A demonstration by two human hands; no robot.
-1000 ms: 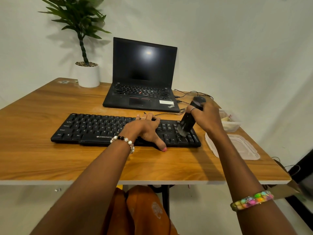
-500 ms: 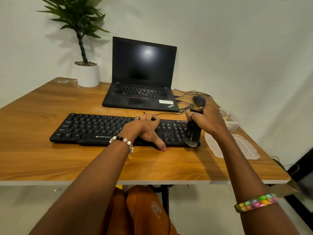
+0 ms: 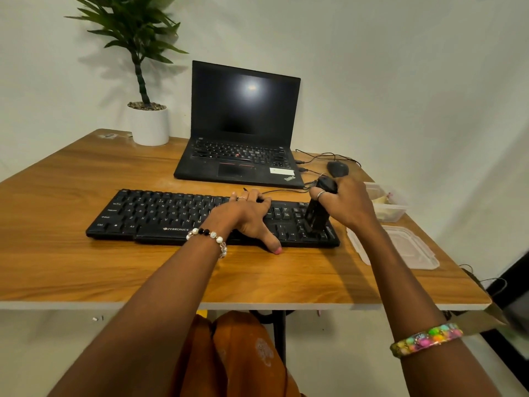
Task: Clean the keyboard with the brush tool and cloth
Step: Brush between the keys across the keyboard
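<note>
1. Containers: 1 clear plastic tub (image 3: pixel 392 207) at the table's right edge, open, holding pale contents too small to identify. Its flat clear lid (image 3: pixel 406 249) lies separately on the table, nearer the camera, just right of the keyboard.
2. 1 white pot (image 3: pixel 150 126) at the far left of the table (image 3: pixel 71 259), holding pebbles and 1 green plant (image 3: pixel 134 30).
3. Count: 1 black keyboard (image 3: pixel 171 216), 1 open laptop (image 3: pixel 243 124) with dark screen behind it, 1 black mouse (image 3: pixel 337 169) right of the laptop, with cables running around it. No cloth identifiable.
4. Keyboard lies across the middle of the table, parallel to the near edge, "ZEBRONICS" printed on its front lip.
5. Left hand (image 3: pixel 249 216): lies flat on the keyboard's centre-right, fingers relaxed over the keys, thumb tip reaching past the front edge onto the table. Nothing gripped. 1 ring, 1 beaded bracelet at the wrist.
6. Right hand (image 3: pixel 346 204): fingers wrapped tight round the top of the brush tool (image 3: pixel 316 214), 1 ring visible. 1 multicoloured bangle further up the forearm.
7. Brush tool: black, near upright, slightly tilted, lower end down on the numeric keypad at the keyboard's right end. Bristles hard to tell apart against the dark keys.
</note>
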